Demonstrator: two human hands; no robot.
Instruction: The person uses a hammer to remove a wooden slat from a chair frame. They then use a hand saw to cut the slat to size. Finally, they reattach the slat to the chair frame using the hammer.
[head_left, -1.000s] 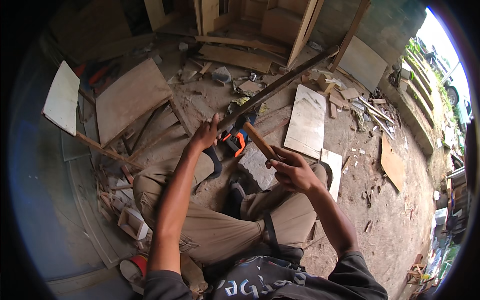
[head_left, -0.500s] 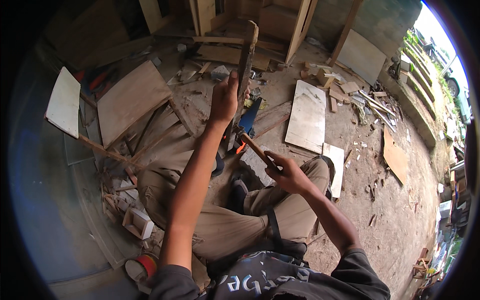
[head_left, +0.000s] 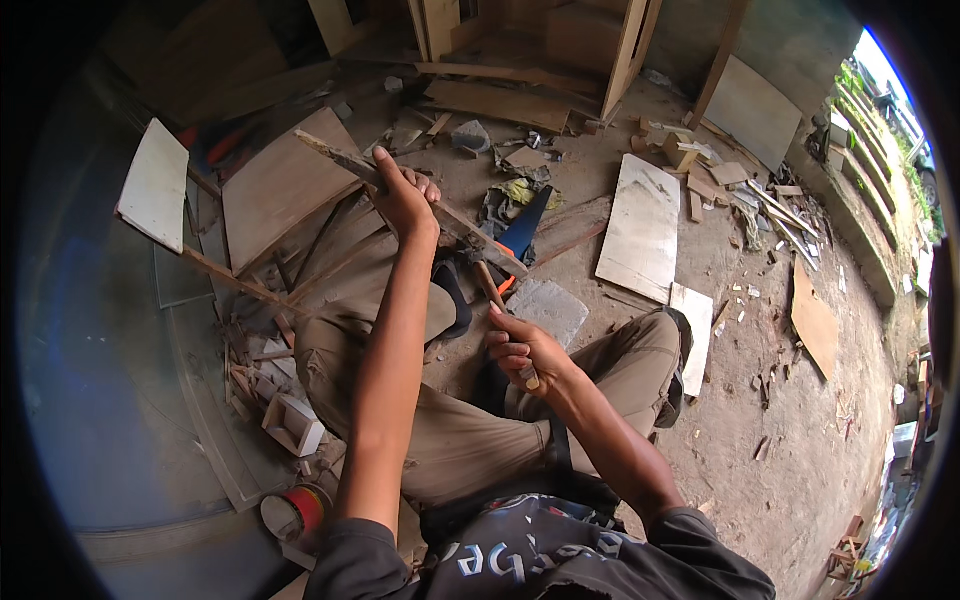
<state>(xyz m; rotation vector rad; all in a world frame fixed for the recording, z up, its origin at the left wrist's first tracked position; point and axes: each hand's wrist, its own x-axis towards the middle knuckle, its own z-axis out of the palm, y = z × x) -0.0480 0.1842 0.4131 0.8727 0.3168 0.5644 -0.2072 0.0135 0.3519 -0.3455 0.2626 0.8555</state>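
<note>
My left hand [head_left: 405, 203] is closed around a long, rough wooden strip [head_left: 468, 230], which slants from the upper left down to the right in front of me. In my right hand [head_left: 530, 352] is a hammer, gripped by its wooden handle [head_left: 488, 284]. The hammer's dark head is partly hidden and lies close to the strip's lower end; whether they touch I cannot tell. Just beyond, on the ground, rests a handsaw [head_left: 527, 222] with a blue blade and an orange handle. A grey stone block [head_left: 549, 311] lies between my legs, near the hammer handle.
A tilted wooden board [head_left: 285, 190] on a frame stands to the left. Pale boards [head_left: 638, 228] lie on the right, with wood scraps [head_left: 780, 215] strewn farther off. A small white box [head_left: 293, 425] and a red tin [head_left: 305, 508] sit at the lower left.
The wooden strip has swung from nearly upright to a slant, its top now pointing left. My right hand has moved left and down with the hammer, uncovering more of the stone block.
</note>
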